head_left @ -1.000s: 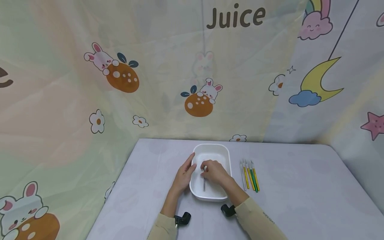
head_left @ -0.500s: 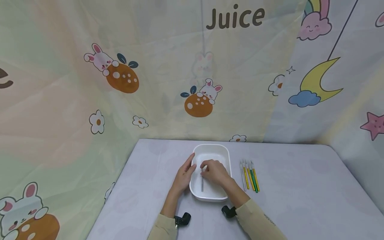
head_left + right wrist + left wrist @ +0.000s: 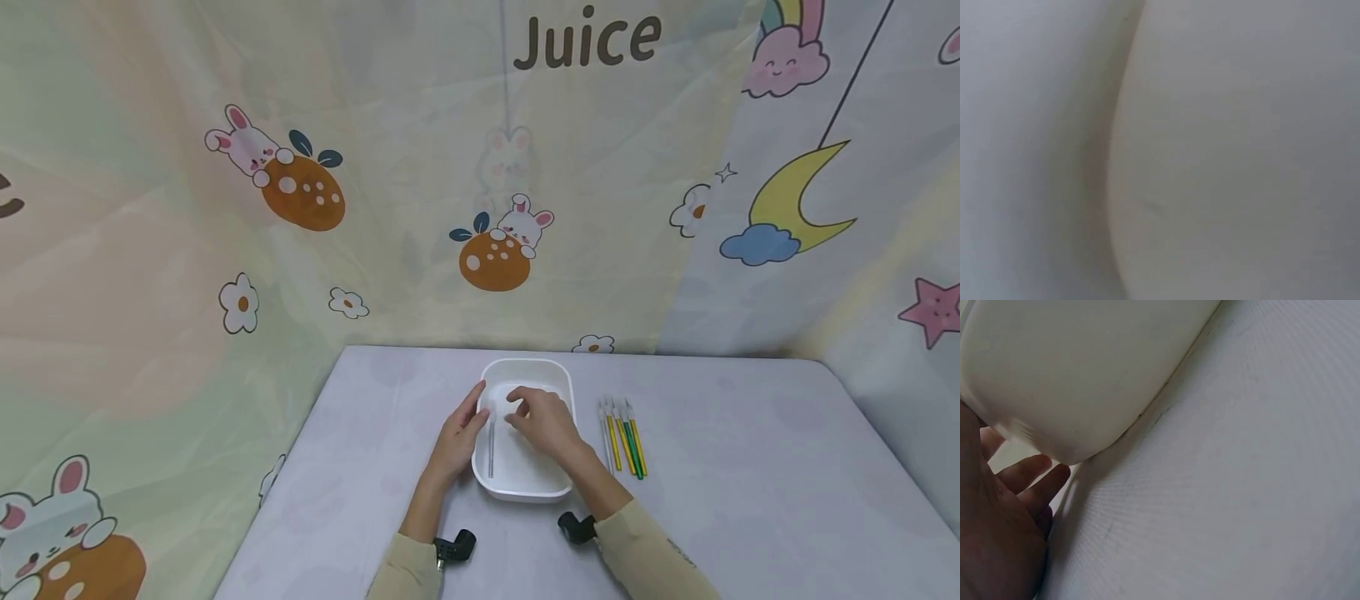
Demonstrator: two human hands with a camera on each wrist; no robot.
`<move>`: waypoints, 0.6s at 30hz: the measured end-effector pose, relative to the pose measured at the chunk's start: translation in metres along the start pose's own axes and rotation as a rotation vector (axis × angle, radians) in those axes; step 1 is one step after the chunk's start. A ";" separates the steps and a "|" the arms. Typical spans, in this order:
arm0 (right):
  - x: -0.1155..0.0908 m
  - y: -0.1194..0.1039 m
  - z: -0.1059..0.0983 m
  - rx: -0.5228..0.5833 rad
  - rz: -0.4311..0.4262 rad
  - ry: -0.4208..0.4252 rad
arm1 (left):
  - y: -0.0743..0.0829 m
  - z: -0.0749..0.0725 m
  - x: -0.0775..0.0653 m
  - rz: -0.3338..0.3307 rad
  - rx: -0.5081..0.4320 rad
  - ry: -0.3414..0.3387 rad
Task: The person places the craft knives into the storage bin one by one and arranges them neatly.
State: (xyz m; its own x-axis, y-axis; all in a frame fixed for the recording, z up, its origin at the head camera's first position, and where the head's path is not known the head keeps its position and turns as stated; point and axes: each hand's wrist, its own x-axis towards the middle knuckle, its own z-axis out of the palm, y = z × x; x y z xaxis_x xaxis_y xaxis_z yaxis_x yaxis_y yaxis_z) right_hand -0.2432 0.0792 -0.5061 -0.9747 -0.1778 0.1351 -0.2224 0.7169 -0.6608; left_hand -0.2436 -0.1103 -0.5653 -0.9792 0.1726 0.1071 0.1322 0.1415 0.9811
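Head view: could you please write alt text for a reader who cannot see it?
A person's left hand holds the left side of a white tray on a table, and the right hand hovers over the tray, beside a thin silver tool lying inside. More slim tools lie together to the tray's right; a cartoon-printed cloth hangs behind.

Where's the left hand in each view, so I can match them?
Head: the left hand is low, just left of centre, at the tray's left side.
Left wrist: lower left, by the tray's outer wall.
Right wrist: not in it.
Shared landmark: the tray, plain in head and left wrist.
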 end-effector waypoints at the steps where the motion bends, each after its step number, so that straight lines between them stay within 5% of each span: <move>1: 0.000 0.001 -0.001 0.000 0.000 0.010 | 0.000 0.000 0.000 -0.001 0.001 0.000; 18: -0.004 0.007 -0.020 0.029 0.022 0.186 | 0.004 0.001 -0.002 -0.013 0.012 0.001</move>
State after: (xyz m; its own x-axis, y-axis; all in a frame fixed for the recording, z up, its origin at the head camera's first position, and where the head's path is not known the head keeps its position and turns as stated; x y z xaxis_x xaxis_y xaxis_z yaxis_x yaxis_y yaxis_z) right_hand -0.2408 0.0981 -0.4965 -0.9670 -0.0323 0.2527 -0.2025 0.6991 -0.6857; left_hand -0.2413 -0.1090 -0.5615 -0.9810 0.1696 0.0947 0.1215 0.1550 0.9804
